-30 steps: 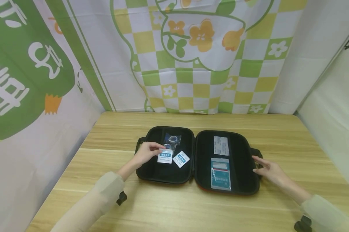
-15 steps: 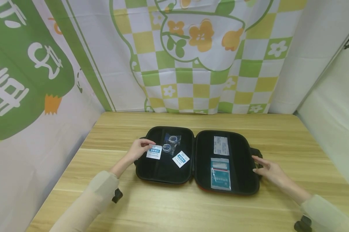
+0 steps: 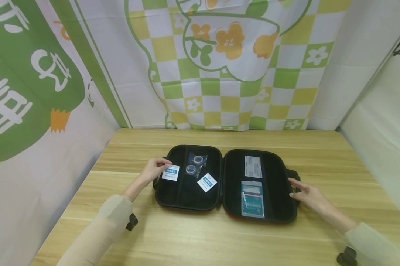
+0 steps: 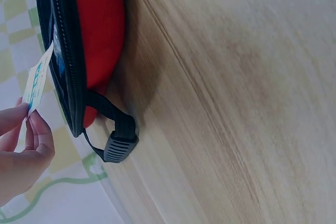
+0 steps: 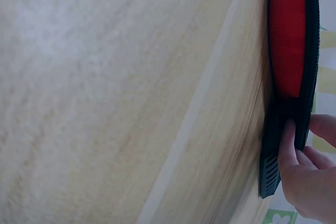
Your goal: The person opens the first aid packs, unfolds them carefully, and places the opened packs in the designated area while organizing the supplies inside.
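Observation:
An open zip case (image 3: 200,199), black inside with a red shell, lies flat on the table. My left hand (image 3: 153,169) pinches a white-and-blue alcohol pad packet (image 3: 171,172) by its top edge, over the left half's outer side. In the left wrist view the packet (image 4: 38,82) tilts above the zipped rim, between thumb and fingers. My right hand (image 3: 307,194) holds the right half's outer rim beside its handle (image 3: 293,174). The right wrist view shows that hand (image 5: 310,177) with its thumb and fingers on either side of the rim.
A second alcohol pad packet (image 3: 207,182) and two bagged tape rolls (image 3: 198,160) (image 3: 191,170) lie in the left half. A pale printed packet (image 3: 253,166) and a teal packet (image 3: 252,199) are in the right half. A patterned curtain (image 3: 219,92) hangs behind the table (image 3: 200,240).
My left hand has moved left with the alcohol pad packet, from beside the tape rolls to the case's left side. The right hand stays at the right rim.

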The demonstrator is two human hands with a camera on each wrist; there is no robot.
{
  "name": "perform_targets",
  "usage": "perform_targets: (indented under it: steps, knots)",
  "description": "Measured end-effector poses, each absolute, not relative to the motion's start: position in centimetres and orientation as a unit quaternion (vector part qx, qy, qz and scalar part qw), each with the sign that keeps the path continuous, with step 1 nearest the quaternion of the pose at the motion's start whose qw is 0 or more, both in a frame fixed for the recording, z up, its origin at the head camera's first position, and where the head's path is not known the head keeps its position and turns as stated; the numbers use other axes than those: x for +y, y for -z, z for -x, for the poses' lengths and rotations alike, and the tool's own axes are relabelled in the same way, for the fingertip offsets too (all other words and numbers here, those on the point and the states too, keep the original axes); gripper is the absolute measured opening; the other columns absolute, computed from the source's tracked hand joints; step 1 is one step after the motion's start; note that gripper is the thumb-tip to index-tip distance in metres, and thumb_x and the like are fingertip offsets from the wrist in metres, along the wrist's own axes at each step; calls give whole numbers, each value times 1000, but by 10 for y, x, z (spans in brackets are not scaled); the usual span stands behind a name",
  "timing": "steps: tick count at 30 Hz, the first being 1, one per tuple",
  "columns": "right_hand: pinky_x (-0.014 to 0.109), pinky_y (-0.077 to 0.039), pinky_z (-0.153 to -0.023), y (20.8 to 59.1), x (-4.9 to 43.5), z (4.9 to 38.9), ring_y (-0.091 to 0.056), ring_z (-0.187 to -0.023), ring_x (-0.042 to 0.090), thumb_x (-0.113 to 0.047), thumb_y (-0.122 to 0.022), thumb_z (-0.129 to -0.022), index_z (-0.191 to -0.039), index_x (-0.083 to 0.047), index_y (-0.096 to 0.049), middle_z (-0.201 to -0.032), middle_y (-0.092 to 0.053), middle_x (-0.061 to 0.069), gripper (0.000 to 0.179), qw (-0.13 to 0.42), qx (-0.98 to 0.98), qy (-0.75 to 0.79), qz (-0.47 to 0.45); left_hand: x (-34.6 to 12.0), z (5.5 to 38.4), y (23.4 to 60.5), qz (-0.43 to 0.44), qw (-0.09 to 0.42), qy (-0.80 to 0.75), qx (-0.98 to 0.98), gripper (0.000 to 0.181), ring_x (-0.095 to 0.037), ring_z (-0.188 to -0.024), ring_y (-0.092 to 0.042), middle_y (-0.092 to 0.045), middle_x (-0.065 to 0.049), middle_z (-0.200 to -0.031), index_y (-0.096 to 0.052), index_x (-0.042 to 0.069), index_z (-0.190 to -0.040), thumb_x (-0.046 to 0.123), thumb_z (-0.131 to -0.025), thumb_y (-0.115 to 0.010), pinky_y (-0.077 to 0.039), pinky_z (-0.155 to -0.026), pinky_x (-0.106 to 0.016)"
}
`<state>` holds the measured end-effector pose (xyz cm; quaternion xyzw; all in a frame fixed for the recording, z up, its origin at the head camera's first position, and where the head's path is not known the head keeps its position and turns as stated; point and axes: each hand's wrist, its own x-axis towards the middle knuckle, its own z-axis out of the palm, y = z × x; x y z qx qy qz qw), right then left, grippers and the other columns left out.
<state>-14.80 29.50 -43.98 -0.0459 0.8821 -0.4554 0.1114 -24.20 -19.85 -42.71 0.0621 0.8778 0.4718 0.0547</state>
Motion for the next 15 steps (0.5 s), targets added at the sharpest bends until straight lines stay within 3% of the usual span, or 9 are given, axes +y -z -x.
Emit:
perform_targets:
  steps: [15]
  knots:
    - [64,-25,-92,440,297,149,-20,-120,52,-21,-56,-86,-134,5,-28,-135,-24,30,61,112,882,456,50,-197,251,433,-62,53,-435,897,15,-19,-72,-54,-63,-16,-85,-65,-6,-91,-2,-79,-58,-43,-60,-22]
